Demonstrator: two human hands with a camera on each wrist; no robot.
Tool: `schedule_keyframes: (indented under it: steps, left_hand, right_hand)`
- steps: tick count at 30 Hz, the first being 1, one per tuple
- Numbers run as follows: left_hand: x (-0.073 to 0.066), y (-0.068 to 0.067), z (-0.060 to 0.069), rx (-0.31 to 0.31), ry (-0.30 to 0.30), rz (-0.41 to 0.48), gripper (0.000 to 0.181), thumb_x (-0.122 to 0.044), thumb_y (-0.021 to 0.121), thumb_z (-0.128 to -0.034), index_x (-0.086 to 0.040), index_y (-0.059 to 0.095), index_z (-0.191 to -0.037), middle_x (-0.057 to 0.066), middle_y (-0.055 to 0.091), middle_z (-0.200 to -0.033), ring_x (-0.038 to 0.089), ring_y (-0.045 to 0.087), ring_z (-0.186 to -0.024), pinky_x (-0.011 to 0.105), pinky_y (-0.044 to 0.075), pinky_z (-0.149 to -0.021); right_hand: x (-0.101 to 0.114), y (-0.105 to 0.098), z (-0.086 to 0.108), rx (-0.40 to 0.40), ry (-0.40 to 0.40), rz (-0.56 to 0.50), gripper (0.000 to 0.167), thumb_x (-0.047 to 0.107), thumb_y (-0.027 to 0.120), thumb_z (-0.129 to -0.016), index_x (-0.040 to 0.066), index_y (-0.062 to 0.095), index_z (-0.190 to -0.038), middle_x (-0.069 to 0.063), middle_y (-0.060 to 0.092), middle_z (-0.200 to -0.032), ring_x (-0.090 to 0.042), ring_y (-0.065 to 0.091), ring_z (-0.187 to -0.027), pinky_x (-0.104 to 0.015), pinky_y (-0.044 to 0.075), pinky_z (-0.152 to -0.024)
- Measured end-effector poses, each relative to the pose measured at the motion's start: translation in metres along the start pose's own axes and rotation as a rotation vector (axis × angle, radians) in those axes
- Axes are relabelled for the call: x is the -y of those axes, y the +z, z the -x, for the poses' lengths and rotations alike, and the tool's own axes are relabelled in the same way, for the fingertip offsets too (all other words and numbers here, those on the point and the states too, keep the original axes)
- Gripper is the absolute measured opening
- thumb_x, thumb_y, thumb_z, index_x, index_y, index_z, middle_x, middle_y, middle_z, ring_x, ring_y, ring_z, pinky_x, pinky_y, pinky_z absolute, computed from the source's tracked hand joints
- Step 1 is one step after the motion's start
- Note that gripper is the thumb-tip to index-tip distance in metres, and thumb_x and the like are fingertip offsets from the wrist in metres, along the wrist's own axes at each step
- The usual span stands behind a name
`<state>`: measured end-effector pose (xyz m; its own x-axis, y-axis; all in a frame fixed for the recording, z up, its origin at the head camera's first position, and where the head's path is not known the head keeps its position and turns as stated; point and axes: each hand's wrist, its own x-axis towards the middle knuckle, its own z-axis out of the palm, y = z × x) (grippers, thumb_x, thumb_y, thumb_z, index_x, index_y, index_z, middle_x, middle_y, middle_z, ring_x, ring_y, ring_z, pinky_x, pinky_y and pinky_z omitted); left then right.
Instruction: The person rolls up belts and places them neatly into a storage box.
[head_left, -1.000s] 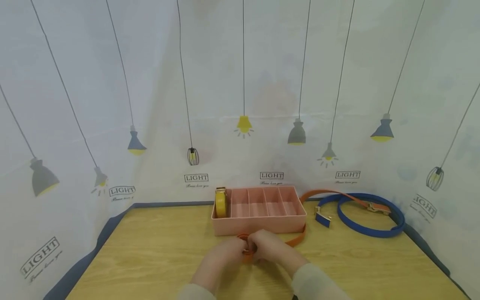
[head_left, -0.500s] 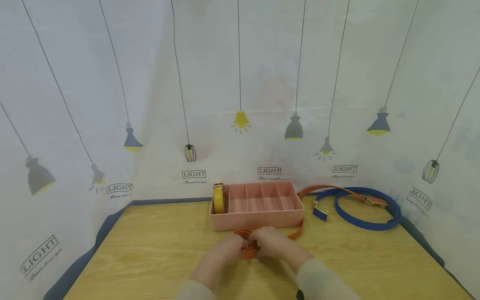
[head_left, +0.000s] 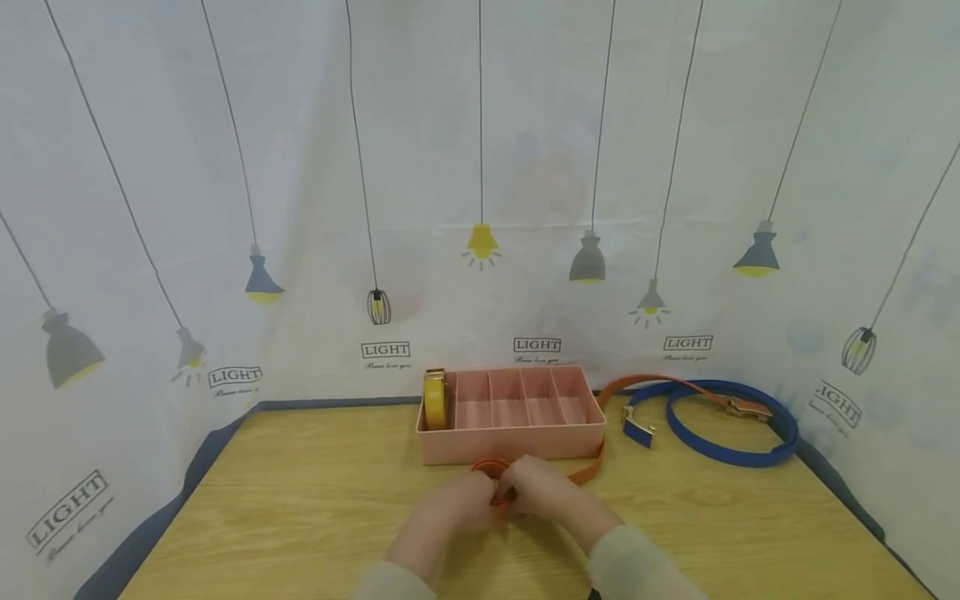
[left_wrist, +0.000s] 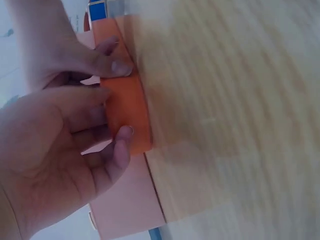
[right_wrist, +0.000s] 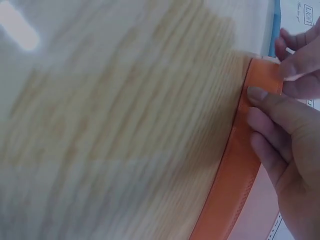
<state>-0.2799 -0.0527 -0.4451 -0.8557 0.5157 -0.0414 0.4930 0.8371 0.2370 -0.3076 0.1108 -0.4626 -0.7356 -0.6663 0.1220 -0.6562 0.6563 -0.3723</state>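
An orange belt [head_left: 588, 473] is partly coiled just in front of the pink divided box [head_left: 513, 444]; its free length passes the box's right side to a gold-buckled end at the back. My left hand [head_left: 463, 504] holds the coil's left side, its fingers curled round the orange strap in the left wrist view. From the right, my right hand [head_left: 542, 490] pinches the same coil, thumb on the outer face of the strap in the right wrist view. The two hands nearly touch and cover much of the coil's middle.
A rolled yellow belt [head_left: 435, 403] stands in the box's leftmost compartment. To the right of the box a blue belt [head_left: 731, 454] lies loosely looped, with the orange belt's buckle end across it. A printed curtain [head_left: 300, 167] hangs behind the wooden table [head_left: 300, 500].
Both hands stay at the coil in front of the box, with small finger shifts round it. The whole head view has moved slightly.
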Motion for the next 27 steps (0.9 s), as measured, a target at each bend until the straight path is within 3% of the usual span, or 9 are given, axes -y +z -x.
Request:
schedule_keyframes:
  steps: [5, 10, 14, 18, 22, 27]
  left_hand:
    - [-0.002, 0.006, -0.003, -0.068, 0.052, -0.034, 0.019, -0.023, 0.070, -0.0890, -0.009, 0.067, -0.077, 0.001, 0.061, -0.072, 0.016, 0.060, -0.069, 0.034, 0.051, -0.070]
    - [0.009, 0.008, -0.001, -0.013, 0.008, 0.110, 0.014, -0.026, 0.067, -0.0923, -0.014, 0.073, -0.090, -0.004, 0.061, -0.076, 0.011, 0.055, -0.072, 0.033, 0.050, -0.076]
    - [0.017, 0.007, 0.003, 0.027, -0.011, 0.110, 0.008, -0.010, 0.066, -0.0896, -0.016, 0.071, -0.087, -0.006, 0.056, -0.073, 0.011, 0.049, -0.068, 0.031, 0.048, -0.072]
    - [0.020, 0.004, 0.008, 0.042, -0.029, 0.117, 0.017, 0.000, 0.066, -0.0824, -0.016, 0.066, -0.076, -0.004, 0.055, -0.071, 0.012, 0.049, -0.067, 0.031, 0.045, -0.070]
    - [0.017, 0.000, 0.011, 0.065, -0.080, 0.117, 0.020, 0.003, 0.064, -0.0808, -0.016, 0.063, -0.074, -0.003, 0.055, -0.072, 0.014, 0.050, -0.069, 0.033, 0.045, -0.071]
    - [0.011, 0.000, 0.007, 0.021, -0.033, 0.067, 0.014, -0.023, 0.066, -0.0920, -0.015, 0.066, -0.081, -0.003, 0.060, -0.073, 0.013, 0.057, -0.071, 0.036, 0.050, -0.074]
  right_hand:
    - [-0.001, 0.002, 0.003, -0.017, -0.013, 0.024, 0.014, 0.008, 0.083, -0.071, 0.017, 0.075, -0.078, 0.016, 0.066, -0.075, 0.002, 0.056, -0.068, -0.020, 0.049, -0.066]
    - [-0.004, 0.001, 0.005, 0.005, -0.040, 0.102, 0.033, 0.002, 0.080, -0.065, 0.022, 0.074, -0.090, 0.018, 0.064, -0.082, -0.001, 0.053, -0.070, -0.023, 0.048, -0.068]
    - [-0.004, 0.000, 0.006, 0.017, -0.071, 0.152, 0.041, -0.003, 0.076, -0.067, 0.023, 0.074, -0.099, 0.015, 0.067, -0.096, -0.001, 0.057, -0.078, -0.023, 0.048, -0.069]
    - [-0.002, 0.003, 0.005, -0.021, -0.149, 0.176, 0.033, -0.003, 0.076, -0.069, 0.019, 0.076, -0.093, 0.012, 0.069, -0.096, -0.001, 0.059, -0.080, -0.019, 0.048, -0.068]
    - [0.000, 0.006, 0.003, -0.069, -0.179, 0.210, 0.021, 0.002, 0.080, -0.069, 0.019, 0.074, -0.080, 0.015, 0.065, -0.078, 0.000, 0.054, -0.069, -0.018, 0.046, -0.064]
    - [0.003, 0.006, -0.002, -0.052, -0.121, 0.183, 0.025, 0.004, 0.083, -0.065, 0.020, 0.071, -0.081, 0.017, 0.062, -0.076, 0.000, 0.053, -0.069, -0.021, 0.047, -0.066]
